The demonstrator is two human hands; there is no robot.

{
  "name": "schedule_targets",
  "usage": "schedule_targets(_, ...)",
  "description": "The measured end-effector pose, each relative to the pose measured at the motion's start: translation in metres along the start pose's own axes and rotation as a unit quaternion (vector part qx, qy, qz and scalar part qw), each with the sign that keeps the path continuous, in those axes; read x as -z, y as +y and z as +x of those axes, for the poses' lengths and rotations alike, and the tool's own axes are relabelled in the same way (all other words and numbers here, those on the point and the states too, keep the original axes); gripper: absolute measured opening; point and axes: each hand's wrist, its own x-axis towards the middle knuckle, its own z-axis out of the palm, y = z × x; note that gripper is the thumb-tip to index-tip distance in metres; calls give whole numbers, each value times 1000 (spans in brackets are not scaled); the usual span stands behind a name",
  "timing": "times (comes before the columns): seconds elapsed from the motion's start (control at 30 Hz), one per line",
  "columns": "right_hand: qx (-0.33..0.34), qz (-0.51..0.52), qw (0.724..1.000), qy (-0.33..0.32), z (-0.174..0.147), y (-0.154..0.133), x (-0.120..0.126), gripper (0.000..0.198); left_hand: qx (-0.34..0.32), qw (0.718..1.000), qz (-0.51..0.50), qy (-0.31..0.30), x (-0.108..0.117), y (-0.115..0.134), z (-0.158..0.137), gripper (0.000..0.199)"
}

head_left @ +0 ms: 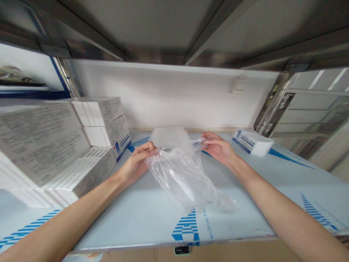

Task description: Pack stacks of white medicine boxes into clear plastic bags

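Note:
A clear plastic bag hangs loosely between my two hands above the shelf, its lower end trailing toward the front right. My left hand pinches the bag's upper left edge, thumb against fingers. On the other side, my right hand grips the upper right edge between thumb and fingertips. The bag looks crumpled, and I see nothing inside it. Behind it lies a whitish, translucent flat stack, perhaps more bags; its front part is hidden by the held bag.
White printed boxes are stacked at the left of the film-covered shelf. One small white and blue box sits at the back right. A metal shelf spans overhead. A wall switch is on the back wall.

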Motion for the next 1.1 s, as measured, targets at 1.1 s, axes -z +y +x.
schedule_targets(1.1,9,20,998,-54,-2,-10,7,29,84,956,226,-167,15,-15,3,28)
